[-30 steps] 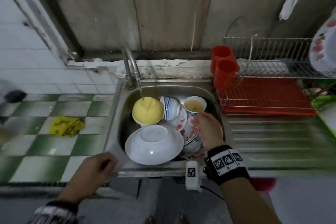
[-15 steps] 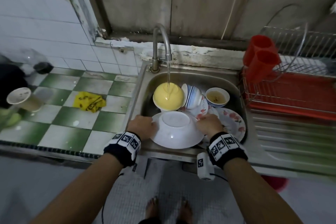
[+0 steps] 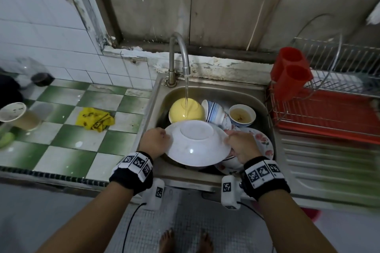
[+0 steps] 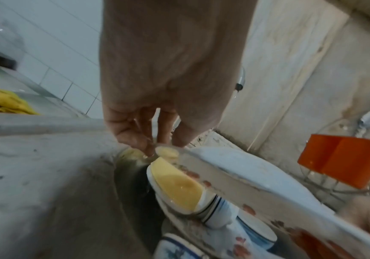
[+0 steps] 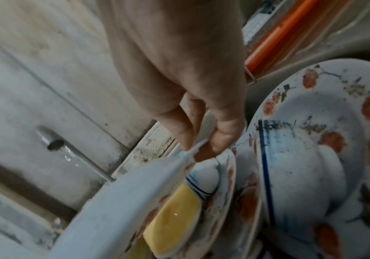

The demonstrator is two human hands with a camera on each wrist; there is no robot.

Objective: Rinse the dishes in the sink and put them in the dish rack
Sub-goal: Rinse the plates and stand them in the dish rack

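Both hands' fingers [image 4: 135, 135] pinch the upturned white bowl [image 3: 197, 144]; behind it, a small cup [image 3: 242, 116] holds seemingly brownish liquid.

We see the faucet [image 3: 178, 55] arching over frame centre. Stacked dishes [image 3: 218, 113] crowd the sink [image 3: 265, 113]; at right, the dish rack [image 3: 329, 113] lies open.

Bare forearms, bare feet [image 3: 186, 241] on the floor. Black wristband [image 3: 132, 172] on the left wrist, another band [image 3: 265, 177] on the right, each ringed with white squares bearing black coded markers. Small white camera box [image 3: 156, 193] under the left wrist and a second box [image 3: 229, 192] under the right, each with one marker and a thin black cable [image 3: 128, 226] trailing down.
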